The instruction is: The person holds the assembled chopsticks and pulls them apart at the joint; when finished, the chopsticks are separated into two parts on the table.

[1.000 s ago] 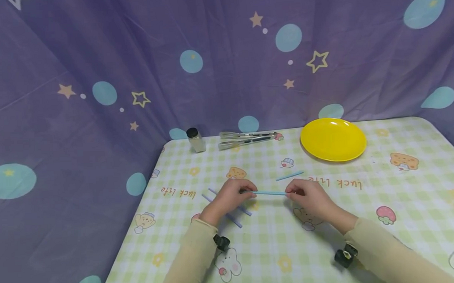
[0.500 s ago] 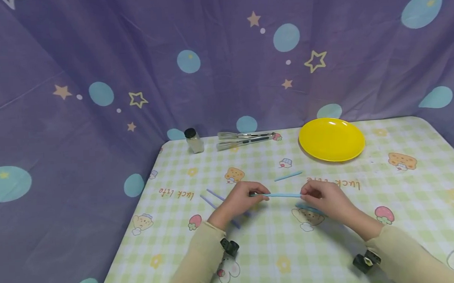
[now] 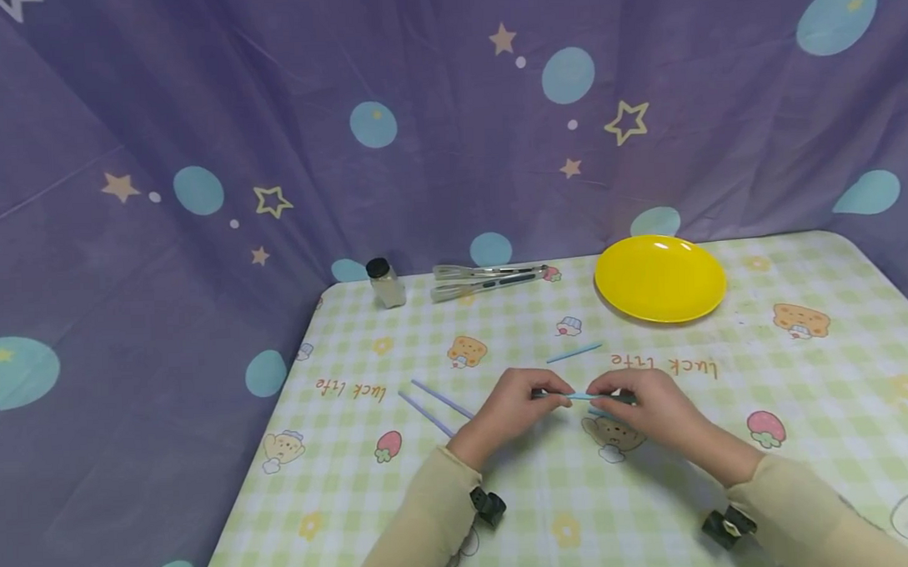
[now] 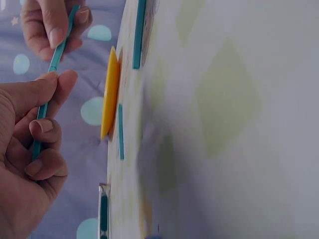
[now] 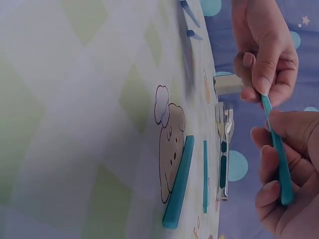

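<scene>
The left hand (image 3: 520, 406) and the right hand (image 3: 646, 398) are close together above the table, each pinching the same slim blue stick (image 3: 580, 396) between thumb and fingers. The stick runs crosswise from one hand to the other, with only a short stretch bare between the fingertips; its left part runs back through the left hand's curled fingers, and its right part lies along the inside of the right hand. Both wrists come out of pale sleeves (image 3: 430, 514). Just below the right hand, a thicker blue stick (image 5: 179, 184) lies on the checked tablecloth (image 3: 642, 510), partly hidden by that hand in the head view. A thin blue stick (image 3: 574, 353) lies beyond both hands, touching neither. To the left of the left hand, two purple sticks (image 3: 426, 414) lie side by side, partly covered by its arm. Farther out, along the table's far edge, are a black-lidded jar (image 3: 388, 286), metal tongs (image 3: 489, 282) and a yellow plate (image 3: 660, 278), before a purple curtain (image 3: 436, 192).
</scene>
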`<state>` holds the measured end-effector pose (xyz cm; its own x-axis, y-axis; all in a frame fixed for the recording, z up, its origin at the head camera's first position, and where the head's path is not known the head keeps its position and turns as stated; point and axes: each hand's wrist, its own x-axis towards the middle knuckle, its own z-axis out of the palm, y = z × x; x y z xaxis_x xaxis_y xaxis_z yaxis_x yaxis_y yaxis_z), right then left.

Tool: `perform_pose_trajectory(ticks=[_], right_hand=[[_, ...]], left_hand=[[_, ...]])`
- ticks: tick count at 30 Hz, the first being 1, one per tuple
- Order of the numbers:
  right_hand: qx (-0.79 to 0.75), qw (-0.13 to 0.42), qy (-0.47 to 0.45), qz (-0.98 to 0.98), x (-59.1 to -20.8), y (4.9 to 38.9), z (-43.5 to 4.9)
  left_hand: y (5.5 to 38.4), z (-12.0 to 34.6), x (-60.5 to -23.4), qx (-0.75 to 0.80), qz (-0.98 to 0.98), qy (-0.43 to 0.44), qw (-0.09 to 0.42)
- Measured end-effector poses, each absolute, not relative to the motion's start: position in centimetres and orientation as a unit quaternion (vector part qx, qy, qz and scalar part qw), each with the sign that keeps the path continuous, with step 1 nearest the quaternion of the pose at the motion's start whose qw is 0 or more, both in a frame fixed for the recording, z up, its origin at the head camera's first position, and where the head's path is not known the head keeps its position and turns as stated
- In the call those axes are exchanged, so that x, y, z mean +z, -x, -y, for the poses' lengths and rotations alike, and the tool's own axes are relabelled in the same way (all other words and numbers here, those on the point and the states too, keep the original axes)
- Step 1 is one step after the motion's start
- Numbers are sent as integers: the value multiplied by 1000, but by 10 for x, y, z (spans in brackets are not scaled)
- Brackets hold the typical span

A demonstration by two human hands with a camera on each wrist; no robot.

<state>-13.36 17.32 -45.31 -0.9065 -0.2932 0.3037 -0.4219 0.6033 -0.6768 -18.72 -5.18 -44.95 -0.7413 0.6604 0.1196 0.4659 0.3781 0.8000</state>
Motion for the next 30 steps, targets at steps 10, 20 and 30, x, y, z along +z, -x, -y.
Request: perform_pose_trajectory(ticks=[10,20,30], right_hand=[[386,105,-242,884,-452,132,-175],[360,170,-255,881,-453,133,-173],[352,180,-260,881,-451,133,-173]], left_hand=[[183,41,-453,434,-826,-348,90],[182,41,-453,460,-817,-339,80],[182,41,-453,471,-812,-336,81]])
